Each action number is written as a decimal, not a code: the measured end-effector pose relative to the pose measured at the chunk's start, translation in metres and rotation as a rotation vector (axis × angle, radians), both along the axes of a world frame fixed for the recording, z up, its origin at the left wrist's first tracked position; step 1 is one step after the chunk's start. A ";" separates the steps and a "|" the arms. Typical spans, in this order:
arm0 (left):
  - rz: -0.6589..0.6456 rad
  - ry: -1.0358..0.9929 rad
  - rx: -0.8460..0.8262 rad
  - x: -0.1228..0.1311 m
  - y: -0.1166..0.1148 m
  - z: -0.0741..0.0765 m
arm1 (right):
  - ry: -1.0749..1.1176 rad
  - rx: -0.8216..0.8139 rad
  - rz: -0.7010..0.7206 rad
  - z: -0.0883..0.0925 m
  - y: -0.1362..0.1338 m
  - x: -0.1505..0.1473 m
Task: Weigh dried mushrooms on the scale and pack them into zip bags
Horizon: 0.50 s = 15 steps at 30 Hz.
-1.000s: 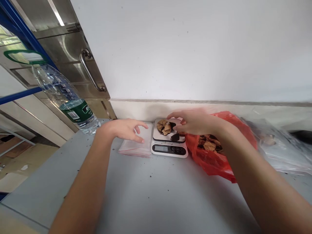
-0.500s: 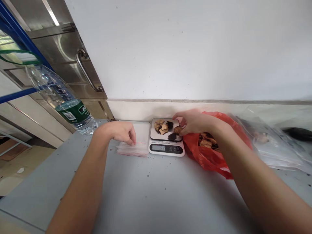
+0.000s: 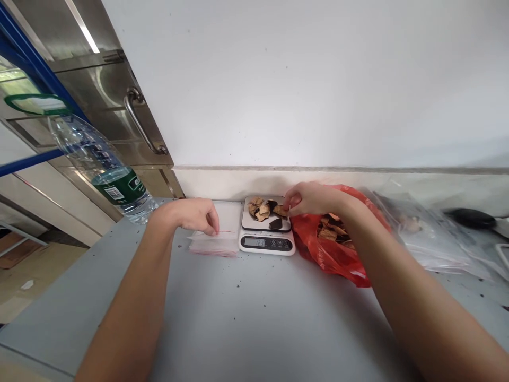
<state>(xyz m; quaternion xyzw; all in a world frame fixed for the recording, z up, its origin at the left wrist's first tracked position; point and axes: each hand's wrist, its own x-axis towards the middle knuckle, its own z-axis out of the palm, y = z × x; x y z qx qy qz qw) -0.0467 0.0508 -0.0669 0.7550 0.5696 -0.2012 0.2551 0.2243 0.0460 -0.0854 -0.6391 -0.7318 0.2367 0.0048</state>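
Note:
My left hand [image 3: 199,216] is closed in a pinch at the red-lined edge of a clear zip bag [image 3: 212,245], which lies on a stack of similar bags. At the right side of a white digital scale [image 3: 248,250], my right hand [image 3: 304,199] has its thumb and finger pinched on a brown dried piece [image 3: 281,210] over the weighing plate. Other tan dried pieces [image 3: 260,211] and a dark flat piece [image 3: 275,224] rest on the plate. The display appears to read 123, its decimal point too small to make out.
Beside the scale, a red plastic bag [image 3: 318,257] holds more dried pieces, partly behind my right forearm. Large clear bags [image 3: 433,244] and a black object [image 3: 471,217] lie farther right. A water bottle [image 3: 119,185] stands at the table's left edge. A white wall [image 3: 318,79] rises behind.
My right fingers have closed from a wider spread onto the brown piece, which sits slightly closer to the other pieces. My left hand keeps its pinch. The whole view has shifted a little.

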 end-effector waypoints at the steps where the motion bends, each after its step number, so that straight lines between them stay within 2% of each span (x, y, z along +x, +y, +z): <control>1: -0.004 0.001 0.000 0.001 0.000 0.000 | 0.004 -0.004 0.012 0.001 0.000 0.000; 5: -0.004 -0.009 0.014 0.000 -0.003 0.002 | 0.050 -0.005 0.029 0.002 -0.002 -0.001; 11: -0.023 -0.049 0.035 -0.005 -0.003 0.003 | 0.089 0.017 -0.018 0.003 -0.003 0.001; 15: -0.015 -0.061 0.016 -0.005 -0.002 0.002 | 0.194 0.034 -0.080 0.008 -0.005 0.005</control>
